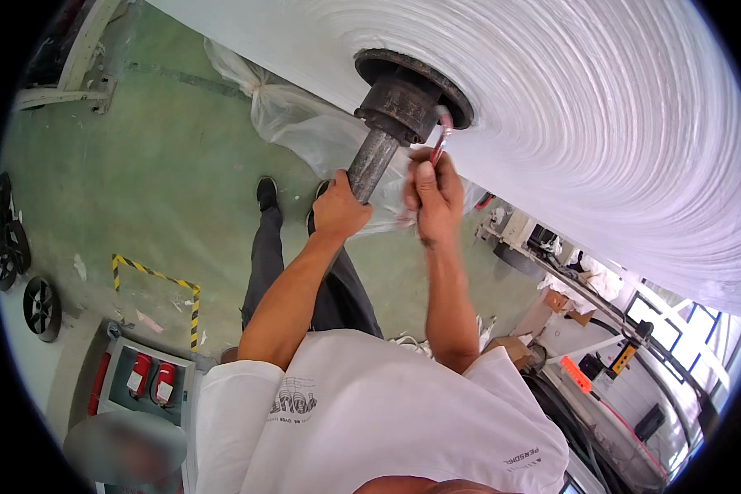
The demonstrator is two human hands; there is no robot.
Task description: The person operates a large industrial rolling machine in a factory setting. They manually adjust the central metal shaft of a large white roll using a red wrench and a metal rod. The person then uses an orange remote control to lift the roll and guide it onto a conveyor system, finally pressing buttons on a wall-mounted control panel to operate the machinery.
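Watching remotely, I see my left hand (340,207) wrapped over the near end of a grey, cylindrical metal shaft (375,163), fingers curled in around it. My right hand (435,193) has its fingers closed on a slim, red, curved-tipped tool (438,151), which is motion-blurred. The tool's tip points up just beside a dark, thick metal collar (398,109); I can't tell whether they touch. The shaft and collar stick out from the end of a huge white roll (568,107).
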